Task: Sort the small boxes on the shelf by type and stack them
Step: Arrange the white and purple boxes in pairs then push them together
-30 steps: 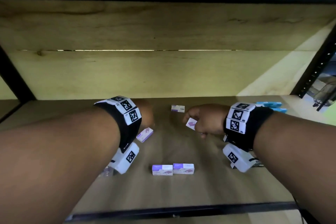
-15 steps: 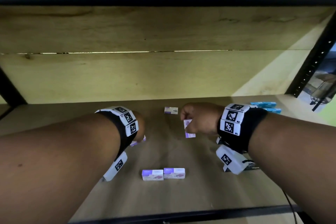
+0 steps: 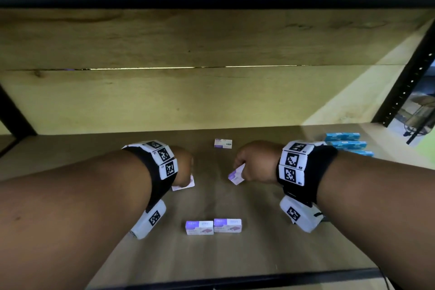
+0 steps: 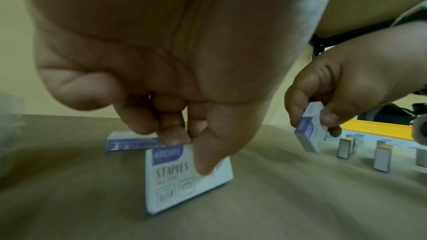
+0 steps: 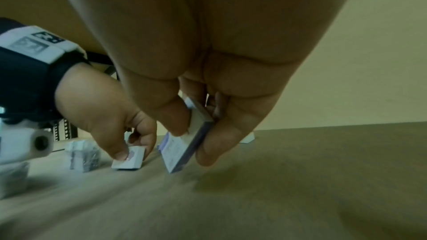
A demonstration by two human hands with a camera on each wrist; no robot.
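Small purple-and-white staples boxes lie on the wooden shelf [image 3: 259,254]. My left hand [image 3: 186,172] [image 4: 189,152] pinches one staples box [image 3: 186,185] [image 4: 184,176] between thumb and fingers, tilted, with its lower edge at the shelf. My right hand [image 3: 242,167] [image 5: 194,141] grips a second purple box [image 3: 236,175] [image 5: 177,151], slanted just above the board. Two more purple boxes [image 3: 199,227] [image 3: 227,225] lie side by side near the front. A single one [image 3: 223,143] lies at the back, between my hands.
A group of blue boxes [image 3: 346,142] sits at the far right of the shelf. A black upright post [image 3: 404,87] stands at the right, and a black rail [image 3: 235,282] runs along the front edge. The upper board hangs low overhead.
My left hand has settled over its box, which lay beside it a second ago. My right hand has brought its box slightly lower and nearer to me, turning it onto a slant.
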